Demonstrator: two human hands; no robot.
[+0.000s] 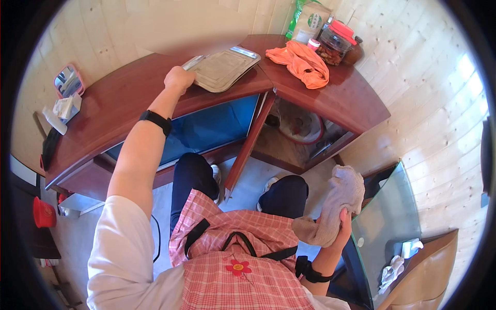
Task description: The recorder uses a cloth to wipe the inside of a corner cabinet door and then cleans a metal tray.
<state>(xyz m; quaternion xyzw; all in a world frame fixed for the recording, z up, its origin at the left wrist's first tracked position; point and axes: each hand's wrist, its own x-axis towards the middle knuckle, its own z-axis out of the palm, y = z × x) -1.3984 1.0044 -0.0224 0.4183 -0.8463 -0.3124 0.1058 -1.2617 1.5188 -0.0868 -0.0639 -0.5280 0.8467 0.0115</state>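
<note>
My left hand (180, 78) is stretched forward and closed on the near left edge of a rectangular metal tray (226, 69). The tray rests on, or just above, a reddish-brown wooden cabinet top (128, 87); I cannot tell which. Low on the right, my right hand (345, 225) grips a bunched greyish-brown cloth (336, 207), whose ends hang past the fingers. Below the cabinet top, a wooden door (248, 145) stands ajar. Inside the corner compartment sits a round, red-rimmed basin or tray (302, 126), partly in shadow.
An orange plastic bag (306, 66), a red-lidded jar (336, 42) and a brown paper bag (312, 23) occupy the right corner. At far left are a small mirror (69, 81) and a tissue box (68, 106). A glass-topped table (391, 221) stands to my right.
</note>
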